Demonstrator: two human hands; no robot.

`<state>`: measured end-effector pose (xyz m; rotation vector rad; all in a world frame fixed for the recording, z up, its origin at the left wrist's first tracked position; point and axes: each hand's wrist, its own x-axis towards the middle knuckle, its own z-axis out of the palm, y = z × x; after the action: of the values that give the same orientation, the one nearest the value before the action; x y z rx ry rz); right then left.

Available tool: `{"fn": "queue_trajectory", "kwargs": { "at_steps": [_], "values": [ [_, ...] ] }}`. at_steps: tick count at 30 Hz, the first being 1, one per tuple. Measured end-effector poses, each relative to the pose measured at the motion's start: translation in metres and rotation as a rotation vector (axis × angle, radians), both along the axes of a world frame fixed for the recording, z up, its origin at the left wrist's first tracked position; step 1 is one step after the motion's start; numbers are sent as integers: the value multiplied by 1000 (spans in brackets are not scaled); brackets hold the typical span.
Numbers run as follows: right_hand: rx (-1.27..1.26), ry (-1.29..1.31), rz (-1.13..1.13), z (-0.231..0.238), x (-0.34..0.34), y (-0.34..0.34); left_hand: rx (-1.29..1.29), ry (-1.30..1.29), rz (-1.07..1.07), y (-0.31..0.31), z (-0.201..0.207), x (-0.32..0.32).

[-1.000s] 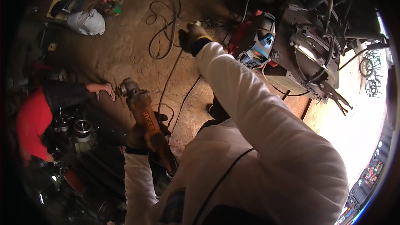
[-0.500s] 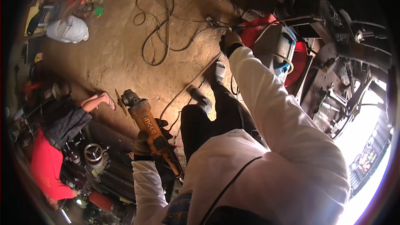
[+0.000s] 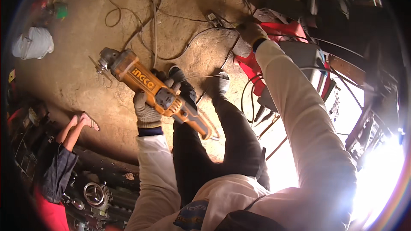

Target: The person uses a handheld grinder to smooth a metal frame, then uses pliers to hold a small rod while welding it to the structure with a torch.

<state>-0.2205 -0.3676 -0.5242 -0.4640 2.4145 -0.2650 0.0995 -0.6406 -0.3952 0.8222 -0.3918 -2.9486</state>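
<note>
1. Angle grinder [image 3: 147, 89], orange-bodied with a bare metal head, held low over the dirt floor [image 3: 77, 72] in front of dark trouser legs; disc end aimed up and left, tail end down and right.
2. Left hand [image 3: 147, 110], in a knit work glove, wrapped shut around the grinder's middle, just behind the head.
3. Right hand [image 3: 251, 32], gloved too, stretched well away toward a red machine [image 3: 291, 32]; whether clamped on anything, impossible to tell.
4. Likely heavy and nose-weighted, rigid throughout; best gripped on the slim orange barrel, well clear of the thin disc [image 3: 97, 65], probably brittle and sharp-edged.
5. Loose cables [image 3: 141, 17] looped across the floor, close enough to snag a foot or the tool's own cord.
6. White sack [image 3: 33, 42] lying at far left, well apart.
7. Another person's sandalled foot [image 3: 83, 122] resting near the lower left, beside dark machine parts with a small handwheel [image 3: 94, 193].
</note>
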Motion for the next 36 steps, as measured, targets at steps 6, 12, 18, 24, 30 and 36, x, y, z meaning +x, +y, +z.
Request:
{"fn": "queue_trajectory", "kwargs": {
  "at_steps": [6, 12, 18, 24, 30, 36],
  "values": [
    [281, 99, 387, -148, -46, -13, 140, -76, -4, 36, -93, -5],
    [338, 22, 488, -169, -50, -88, 160, -354, 72, 51, -151, 41],
    [373, -108, 223, -221, -53, -86, 195, -352, 115, 29, -162, 41],
    [452, -107, 223, -236, -66, -80, 164, -291, 132, 11, -157, 30],
    [530, -15, 266, -224, -57, -93, 172, -435, 137, 11, -162, 43],
    [514, 37, 213, -235, -58, -93, 172, -397, 119, 7, -165, 42]
  ]
}}
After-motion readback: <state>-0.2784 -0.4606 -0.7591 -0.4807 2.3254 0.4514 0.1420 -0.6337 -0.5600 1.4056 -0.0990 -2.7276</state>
